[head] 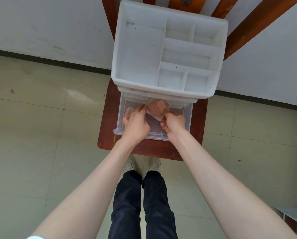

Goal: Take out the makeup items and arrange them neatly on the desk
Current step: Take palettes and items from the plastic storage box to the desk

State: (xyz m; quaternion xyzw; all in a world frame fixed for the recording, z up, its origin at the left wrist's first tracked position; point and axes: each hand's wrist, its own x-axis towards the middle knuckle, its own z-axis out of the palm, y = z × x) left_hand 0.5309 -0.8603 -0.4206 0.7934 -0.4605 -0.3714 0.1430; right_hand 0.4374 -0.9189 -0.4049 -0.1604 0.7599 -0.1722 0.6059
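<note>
Forearms nearest camera, reached into clear drawer (184, 118) of white organizer (139, 54) on chair (110, 107). Pink compacts (156, 108) pinched by right hand (174, 122); left hand (135, 124) curled on clear case (128, 111). Nothing laid out yet; task judged barely begun.

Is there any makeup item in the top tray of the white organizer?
No, every compartment of the white organizer top tray shows only bare plastic; the items lie in the open drawer below.

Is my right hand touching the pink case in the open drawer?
Touching. The head view shows the right hand with its fingertips curled onto the near edge of the pink case inside the clear drawer.
</note>
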